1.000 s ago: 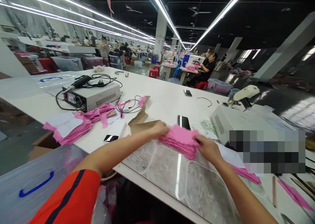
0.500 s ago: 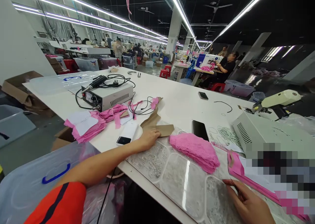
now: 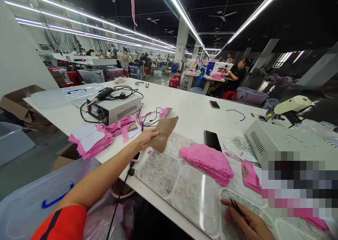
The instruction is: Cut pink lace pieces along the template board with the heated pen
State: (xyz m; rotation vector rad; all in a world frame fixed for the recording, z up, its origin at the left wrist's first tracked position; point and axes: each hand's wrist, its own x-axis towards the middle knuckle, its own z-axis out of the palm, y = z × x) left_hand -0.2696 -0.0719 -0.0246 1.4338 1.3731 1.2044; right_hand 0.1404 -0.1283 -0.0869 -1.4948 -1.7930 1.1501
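My left hand [image 3: 146, 138] is closed on a brown paper pattern piece [image 3: 165, 131], lifted off the white table [image 3: 190, 109]. A stack of pink lace pieces [image 3: 208, 162] lies on the clear plastic sheet [image 3: 185, 187] to the right of it. My right hand [image 3: 244, 221] rests at the near edge of the sheet, fingers closed around a thin dark tool [image 3: 236, 206] that looks like tweezers. More pink fabric [image 3: 250, 178] lies to the right of the stack.
A grey power unit [image 3: 113, 108] with cables stands at the left, pink pieces and white papers [image 3: 91, 139] before it. A black phone [image 3: 211, 139], a white machine [image 3: 280, 139] and clear bins [image 3: 31, 197] surround the spot. Other people sit at far tables [image 3: 235, 74].
My left hand picked the brown paper piece up off the table. Both hands let go of the pink stack a second ago; my right hand drew back to the near edge.
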